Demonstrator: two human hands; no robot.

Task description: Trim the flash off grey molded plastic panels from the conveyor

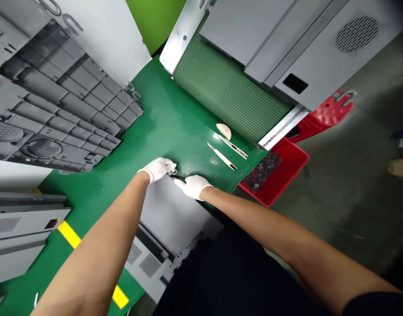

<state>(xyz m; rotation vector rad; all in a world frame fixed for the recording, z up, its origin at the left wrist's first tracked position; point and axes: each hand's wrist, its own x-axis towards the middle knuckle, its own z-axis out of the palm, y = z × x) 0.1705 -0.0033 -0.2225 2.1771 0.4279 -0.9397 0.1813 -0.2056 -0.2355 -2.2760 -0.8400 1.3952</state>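
Observation:
A grey plastic panel (170, 210) lies in front of my body, its far end on the green table. My left hand (159, 169), in a white glove, has its fingers closed around a small metal hook (172, 171) at the panel's far corner. On the right edge of the same panel, my right hand (195, 187), also gloved, is closed with its fingertips close to the hook. What it grips is too small to make out. Beyond my right hand lie a pale-handled craft knife (222, 159), a slim tweezers-like tool (233, 147) and a cream half-round piece (224, 131).
A ribbed green conveyor belt (227, 83) carries a grey panel (287, 44) at upper right. Below it, a red bin (287, 169) holds dark small parts beside a red stool (333, 112). Ribbed grey panels (66, 92) stand at left, with stacked panels (20, 232) nearer me.

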